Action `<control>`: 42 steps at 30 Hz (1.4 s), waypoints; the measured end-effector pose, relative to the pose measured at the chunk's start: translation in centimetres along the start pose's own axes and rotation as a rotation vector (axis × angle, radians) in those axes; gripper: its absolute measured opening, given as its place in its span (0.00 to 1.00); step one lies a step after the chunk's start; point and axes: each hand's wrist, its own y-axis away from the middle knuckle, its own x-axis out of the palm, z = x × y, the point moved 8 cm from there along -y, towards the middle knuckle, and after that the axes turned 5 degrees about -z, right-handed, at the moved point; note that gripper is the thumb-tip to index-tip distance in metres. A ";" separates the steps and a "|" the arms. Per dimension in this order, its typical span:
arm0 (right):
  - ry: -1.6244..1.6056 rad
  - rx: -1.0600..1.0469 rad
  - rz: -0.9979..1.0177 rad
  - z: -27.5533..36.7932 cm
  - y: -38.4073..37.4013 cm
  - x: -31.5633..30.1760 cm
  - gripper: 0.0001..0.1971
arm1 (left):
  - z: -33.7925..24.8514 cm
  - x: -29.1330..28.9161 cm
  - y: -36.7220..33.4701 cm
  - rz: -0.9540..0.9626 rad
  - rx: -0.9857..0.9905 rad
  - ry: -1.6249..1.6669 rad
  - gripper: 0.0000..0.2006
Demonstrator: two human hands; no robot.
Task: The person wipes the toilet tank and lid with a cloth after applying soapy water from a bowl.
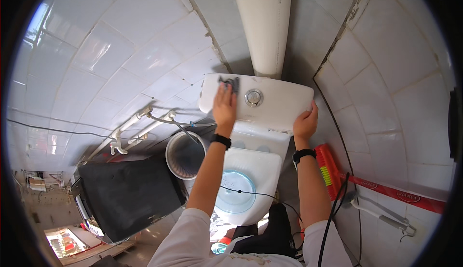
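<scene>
Your left hand (225, 109) is palm down, its back facing up, fingers extended close together and pointing away from your body; the fingertips are blurred. Your right hand (306, 122) sits slightly lower and well apart, fingers partly bent and cupped; how firmly it is closed cannot be determined. Both arms reach forward: your left forearm (210, 170) slants inward, your right forearm (312, 185) runs nearly straight. A black left wristband (221, 140) and a black right wristband (304, 155) circle your wrists. White fabric sleeves (185, 235) cover both upper arms, leaving the forearms bare.
</scene>
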 end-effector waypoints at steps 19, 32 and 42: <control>0.001 0.050 0.044 -0.5 -0.2 -0.1 0.18 | -3.9 1.3 5.5 -0.074 -0.191 0.013 0.20; 0.010 0.047 0.017 -0.7 -0.2 0.0 0.18 | -10.7 3.6 3.1 0.187 0.196 0.119 0.15; -0.025 0.066 0.031 -0.6 0.1 0.1 0.18 | -6.4 2.9 2.7 -0.009 -0.143 -0.137 0.14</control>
